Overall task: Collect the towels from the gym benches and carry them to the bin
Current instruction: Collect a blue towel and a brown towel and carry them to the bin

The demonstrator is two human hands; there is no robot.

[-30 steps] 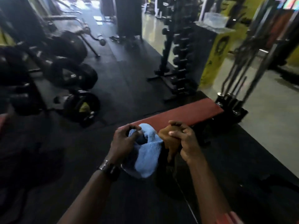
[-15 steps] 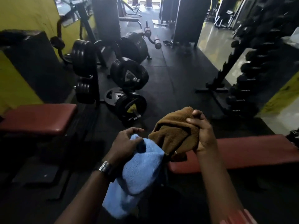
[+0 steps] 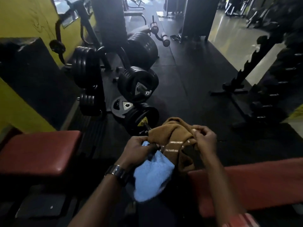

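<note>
Black rubber floor (image 3: 188, 89) fills this gym room, with a yellow wall (image 3: 24, 17) on one side and round black weights (image 3: 139, 81) stacked ahead of me. Close by are 2 red benches: one bench (image 3: 37, 151) sits low on my left side, and the other bench (image 3: 265, 182) runs under my right arm. Both bench tops look bare from here. My left hand (image 3: 136, 150) is closed tight on the blue towel (image 3: 152, 176), which hangs down below my wrist with the watch (image 3: 118, 172). My right hand (image 3: 205, 140) is pinched shut on the brown towel (image 3: 170, 136), held up between my 2 hands and touching the blue one. I cannot see the bin anywhere yet. To do this step well, I think I should bunch both towels into 1 bundle, so no loose end hangs down where I could trip on it, and keep a firm hold while I walk. I should also look around for more towels and for the bin. Half a second ago the brown towel was held higher and more apart from the blue one; now my hands are closer together, and my view has swung, so the left bench sits nearer to me.
</note>
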